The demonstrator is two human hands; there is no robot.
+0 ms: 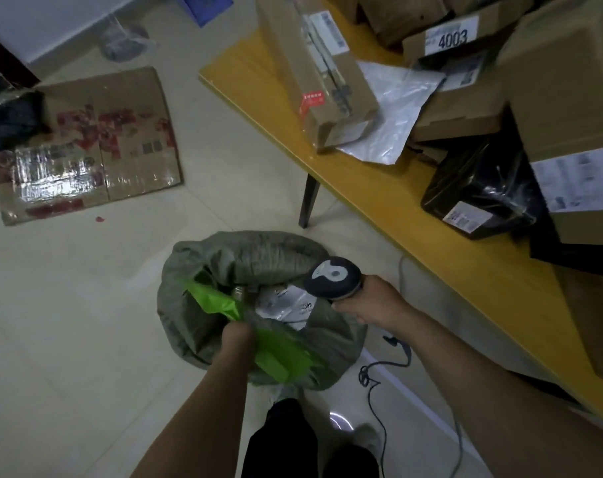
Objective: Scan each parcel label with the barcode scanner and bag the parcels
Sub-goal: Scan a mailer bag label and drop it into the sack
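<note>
Left hand (236,334) grips a green parcel (279,353) at the mouth of the grey sack (258,257) on the floor; right hand (372,303) is wrapped round the barcode scanner (334,276) just above it; a white label (301,305) inside the sack reads 4009; over on the yellow worktop (396,208), a box label (452,37) reads 4003

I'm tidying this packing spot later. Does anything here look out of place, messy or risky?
Yes. A flattened cardboard box lies on the floor, a small red scrap beside it. The barcode scanner has its cable trailing loose underfoot, a likely trip hazard. Parcels on the yellow table are piled unevenly.
</note>
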